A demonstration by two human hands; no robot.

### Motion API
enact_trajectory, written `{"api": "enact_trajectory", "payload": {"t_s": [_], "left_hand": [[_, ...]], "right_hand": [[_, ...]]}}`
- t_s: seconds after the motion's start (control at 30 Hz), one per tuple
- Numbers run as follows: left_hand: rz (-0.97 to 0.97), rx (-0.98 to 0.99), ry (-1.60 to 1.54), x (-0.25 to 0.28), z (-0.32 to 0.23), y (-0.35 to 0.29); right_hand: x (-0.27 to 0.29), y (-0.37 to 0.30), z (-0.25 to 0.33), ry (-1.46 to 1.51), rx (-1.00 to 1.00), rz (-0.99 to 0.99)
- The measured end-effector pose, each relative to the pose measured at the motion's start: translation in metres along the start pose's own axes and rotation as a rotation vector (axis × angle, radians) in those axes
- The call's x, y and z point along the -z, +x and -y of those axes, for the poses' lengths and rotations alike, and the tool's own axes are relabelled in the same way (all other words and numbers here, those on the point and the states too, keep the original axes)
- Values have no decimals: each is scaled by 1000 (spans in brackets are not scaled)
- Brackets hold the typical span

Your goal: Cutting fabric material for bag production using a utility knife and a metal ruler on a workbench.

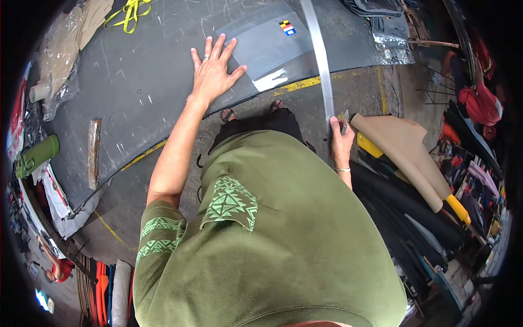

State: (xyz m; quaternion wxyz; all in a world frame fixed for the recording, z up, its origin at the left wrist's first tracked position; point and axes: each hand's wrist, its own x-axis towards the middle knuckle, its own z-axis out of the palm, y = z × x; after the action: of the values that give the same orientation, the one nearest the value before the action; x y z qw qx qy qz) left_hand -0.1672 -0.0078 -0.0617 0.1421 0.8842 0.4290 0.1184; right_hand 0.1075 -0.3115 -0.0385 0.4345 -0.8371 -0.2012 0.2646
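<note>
L hand point(210, 75) flat, fingers spread on L edge of clear sheet point(267, 52), on tbl point(136, 71). Ruler point(320, 54) by sheet's R side; R hand point(341, 144) gripping ruler's near end, sheet fwd-left of it.

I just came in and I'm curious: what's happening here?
Someone in a green shirt is at a dark table. Their left hand is spread flat at the left edge of a shiny grey sheet. Their right hand holds the near end of a long metal strip, which lies along the sheet's right side.
</note>
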Motion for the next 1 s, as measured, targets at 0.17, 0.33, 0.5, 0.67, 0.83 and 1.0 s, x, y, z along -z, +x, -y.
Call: {"api": "enact_trajectory", "payload": {"t_s": [0.17,0.33,0.5,0.67,0.83,1.0], "left_hand": [[-204,106,-509,12,17,0],[-294,247,-392,18,36,-21],[-299,288,-398,16,33,-32],[-276,277,-344,21,16,-23],[-243,165,-359,23,11,-7],[-175,-27,-228,15,8,19]], "right_hand": [[-27,-3,35,-48,75,149],[-52,6,38,-9,89,318],[-80,12,39,2,163,435],[-98,10,37,-81,225,365],[-113,6,50,-90,236,385],[-122,8,64,-268,202,504]]}}
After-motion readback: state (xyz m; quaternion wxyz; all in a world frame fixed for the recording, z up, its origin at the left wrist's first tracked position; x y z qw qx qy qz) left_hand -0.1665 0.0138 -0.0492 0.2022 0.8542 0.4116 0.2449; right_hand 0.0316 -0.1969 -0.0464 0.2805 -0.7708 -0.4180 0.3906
